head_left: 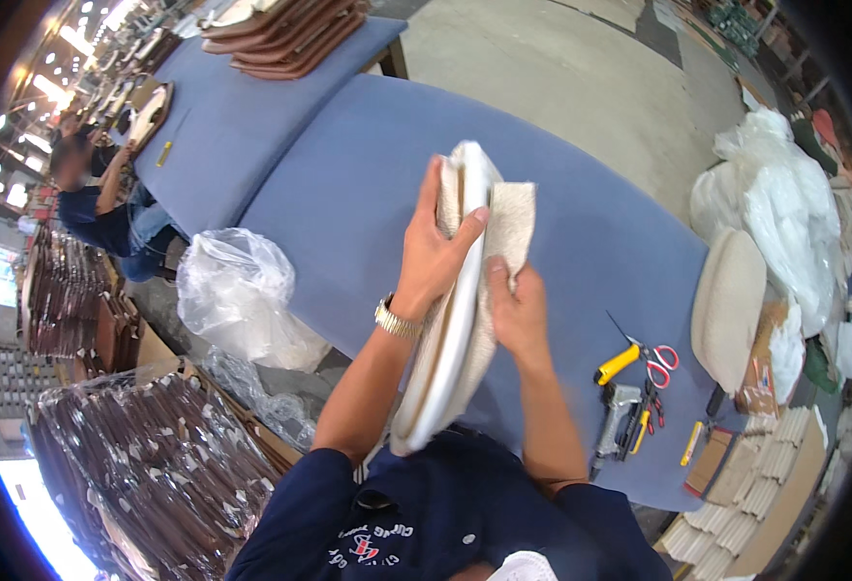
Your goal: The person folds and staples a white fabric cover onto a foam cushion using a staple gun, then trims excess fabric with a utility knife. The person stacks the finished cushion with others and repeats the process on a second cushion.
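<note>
Held on edge over the blue table (348,184) is a padded seat panel with a thick white foam layer (456,324) and beige fabric on its outer sides. My left hand (435,254) grips its upper left side, the thumb lying across the foam edge and the fingers behind the panel. My right hand (520,312) pinches the loose beige fabric flap (514,223) on the right side, with the thumb in front. The fabric's lower part runs down beside the foam toward my chest. The panel's far face is hidden.
To the right lie a yellow-handled pointed tool (619,364), red-handled scissors (660,368), a staple gun (616,424) and a yellow cutter (691,444). A beige cushion (729,310) leans at the right edge. Plastic bags (237,290) and wrapped brown panels (154,465) stand left; a person (101,208) sits farther off.
</note>
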A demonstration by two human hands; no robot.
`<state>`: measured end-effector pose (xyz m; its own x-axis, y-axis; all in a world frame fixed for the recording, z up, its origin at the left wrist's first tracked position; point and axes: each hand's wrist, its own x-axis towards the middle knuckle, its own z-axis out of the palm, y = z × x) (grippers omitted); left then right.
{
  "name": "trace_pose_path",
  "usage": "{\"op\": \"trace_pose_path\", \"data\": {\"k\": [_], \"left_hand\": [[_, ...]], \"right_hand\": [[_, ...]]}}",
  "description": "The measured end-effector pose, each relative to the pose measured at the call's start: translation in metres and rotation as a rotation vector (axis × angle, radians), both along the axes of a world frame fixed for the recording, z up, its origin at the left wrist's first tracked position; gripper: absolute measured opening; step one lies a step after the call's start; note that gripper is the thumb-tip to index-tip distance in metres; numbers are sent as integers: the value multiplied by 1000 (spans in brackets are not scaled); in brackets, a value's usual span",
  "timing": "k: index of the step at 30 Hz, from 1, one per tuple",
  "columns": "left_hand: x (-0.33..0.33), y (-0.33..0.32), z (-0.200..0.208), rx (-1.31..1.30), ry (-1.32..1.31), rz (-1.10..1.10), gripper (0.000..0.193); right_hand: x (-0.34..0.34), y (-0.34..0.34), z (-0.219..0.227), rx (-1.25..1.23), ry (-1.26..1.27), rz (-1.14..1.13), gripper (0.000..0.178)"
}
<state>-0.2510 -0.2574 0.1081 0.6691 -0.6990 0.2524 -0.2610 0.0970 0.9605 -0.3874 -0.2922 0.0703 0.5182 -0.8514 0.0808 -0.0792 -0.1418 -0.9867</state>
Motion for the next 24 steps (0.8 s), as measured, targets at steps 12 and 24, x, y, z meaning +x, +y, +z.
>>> {"op": "trace_pose_path", "data": {"k": [12,24], "left_hand": [[-39,-53,-99,486,-97,-31,46],[-11,-129,-116,339,-92,-368,32]], "right_hand": [[-66,-47,-123,4,370,-83,39],[-30,-177,-52,-373,397,97,24]]}}
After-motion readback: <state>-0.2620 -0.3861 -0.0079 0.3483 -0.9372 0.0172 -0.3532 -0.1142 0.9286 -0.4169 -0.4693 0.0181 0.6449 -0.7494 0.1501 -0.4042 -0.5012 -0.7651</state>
